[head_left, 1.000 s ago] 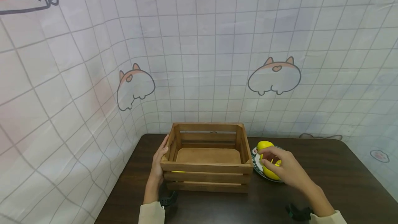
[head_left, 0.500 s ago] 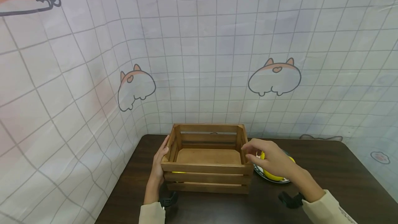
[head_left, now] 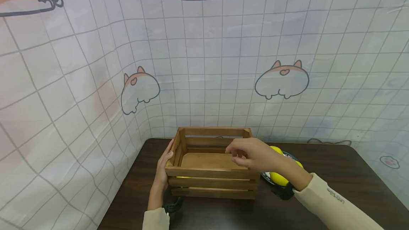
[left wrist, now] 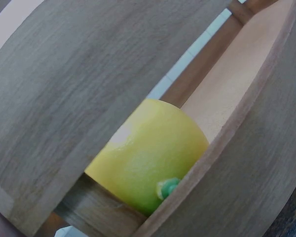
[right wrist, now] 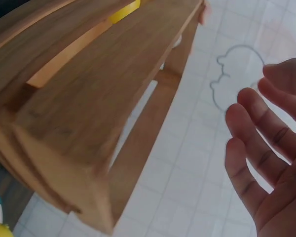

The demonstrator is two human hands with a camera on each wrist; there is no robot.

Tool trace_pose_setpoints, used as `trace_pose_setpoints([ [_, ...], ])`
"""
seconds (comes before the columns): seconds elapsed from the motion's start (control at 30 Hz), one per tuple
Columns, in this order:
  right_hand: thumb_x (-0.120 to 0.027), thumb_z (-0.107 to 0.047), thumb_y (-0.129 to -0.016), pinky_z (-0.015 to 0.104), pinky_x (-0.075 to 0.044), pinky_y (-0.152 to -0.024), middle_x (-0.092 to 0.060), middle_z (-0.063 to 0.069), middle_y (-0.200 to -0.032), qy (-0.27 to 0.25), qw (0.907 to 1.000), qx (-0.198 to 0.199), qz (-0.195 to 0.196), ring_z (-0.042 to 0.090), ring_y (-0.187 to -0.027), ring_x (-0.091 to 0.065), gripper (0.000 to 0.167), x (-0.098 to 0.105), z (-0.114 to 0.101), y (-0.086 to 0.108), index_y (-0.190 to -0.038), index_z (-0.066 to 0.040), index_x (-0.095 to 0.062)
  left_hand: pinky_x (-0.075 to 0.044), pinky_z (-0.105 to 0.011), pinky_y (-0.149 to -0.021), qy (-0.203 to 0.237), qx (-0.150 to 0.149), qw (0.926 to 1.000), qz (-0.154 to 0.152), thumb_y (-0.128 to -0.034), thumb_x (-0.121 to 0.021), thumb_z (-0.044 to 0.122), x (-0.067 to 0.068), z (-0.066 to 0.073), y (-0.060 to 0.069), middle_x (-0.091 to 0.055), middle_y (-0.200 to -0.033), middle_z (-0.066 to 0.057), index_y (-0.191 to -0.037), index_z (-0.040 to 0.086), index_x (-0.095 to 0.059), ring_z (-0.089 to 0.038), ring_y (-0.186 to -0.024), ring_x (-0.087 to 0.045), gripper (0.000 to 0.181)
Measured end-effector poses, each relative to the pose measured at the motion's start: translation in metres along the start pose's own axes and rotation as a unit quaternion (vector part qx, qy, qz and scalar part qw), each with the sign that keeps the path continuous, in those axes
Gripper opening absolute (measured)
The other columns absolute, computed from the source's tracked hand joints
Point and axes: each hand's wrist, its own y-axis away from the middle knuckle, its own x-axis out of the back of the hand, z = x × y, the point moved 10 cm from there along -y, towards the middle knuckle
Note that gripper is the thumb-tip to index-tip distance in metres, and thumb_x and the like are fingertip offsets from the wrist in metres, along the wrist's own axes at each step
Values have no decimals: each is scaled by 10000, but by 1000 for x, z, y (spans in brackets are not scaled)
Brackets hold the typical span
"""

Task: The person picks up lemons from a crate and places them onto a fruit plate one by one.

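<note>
A slatted wooden crate (head_left: 212, 174) stands on the dark table. My left hand (head_left: 162, 168) rests along its left side, fingers fairly straight and touching the upper rim. Over the crate's right part hovers my right hand (head_left: 252, 153); in the right wrist view its fingers (right wrist: 266, 128) are loosely bent and hold nothing. Through the front slats of the crate, the left wrist view shows a yellow fruit (left wrist: 150, 150) with a greenish end and a green stem. Right of the crate, partly behind my right forearm, a plate (head_left: 290, 155) with a dark patterned rim bears yellow fruits (head_left: 278, 179).
The brown tabletop (head_left: 338, 180) extends to the right of the plate. Behind it hangs a white grid-patterned cloth (head_left: 220, 81) with cartoon dogs. A thin cable (head_left: 330, 141) lies along the table's back edge.
My right hand has moved left, from above the fruit plate, past the crate's right rim, to over the crate. My left hand and the crate have stayed put.
</note>
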Motion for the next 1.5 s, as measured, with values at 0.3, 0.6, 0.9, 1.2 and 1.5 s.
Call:
trace_pose_setpoints([
  [0.3,-654,-168,-993,194,-498,-684,-652,-124,-922,-12,9973,315,-670,61,-767,-583,184,-12,-14,-32,-1172,-189,-693,-35,-700,-1224,-84,-68,9999,-18,-1059,-396,349,0,2,-1,-205,-1715,11,-1621,289,-321,-325,-1602,-82,570],
  [0.6,-632,-199,-1012,198,-510,-728,-700,-84,-988,-56,9922,480,-1153,2,-809,-573,190,-29,-20,-58,-1190,-179,-694,-30,-706,-1220,-137,-43,9999,-12,-1061,-387,353,0,1,-1,-207,-1714,17,-1632,244,-300,-321,-1602,-83,588],
  [0.9,-618,-202,-1020,187,-492,-699,-693,-86,-970,-258,9859,662,-1515,2,-767,-550,182,-47,-25,-80,-1181,-187,-701,-69,-685,-1234,22,-12,10000,-92,-1063,-380,351,-1,2,-1,-209,-1710,40,-1619,307,-315,-316,-1596,-116,561],
  [1.2,-627,-206,-1013,208,-509,-715,-697,-105,-920,-400,9849,307,-1656,8,-766,-587,159,-64,-11,-99,-1149,-199,-710,-139,-679,-1230,197,90,9997,-115,-1062,-395,349,-3,0,-2,-207,-1711,22,-1634,258,-290,-334,-1579,-170,589],
  [1.5,-633,-195,-1006,242,-532,-754,-699,-116,-930,-348,9839,74,-1752,24,-805,-622,158,-76,14,-116,-1137,-219,-718,-141,-672,-1233,230,110,9996,-108,-1056,-407,353,0,-2,-2,-216,-1708,24,-1612,324,-327,-325,-1578,-177,562],
])
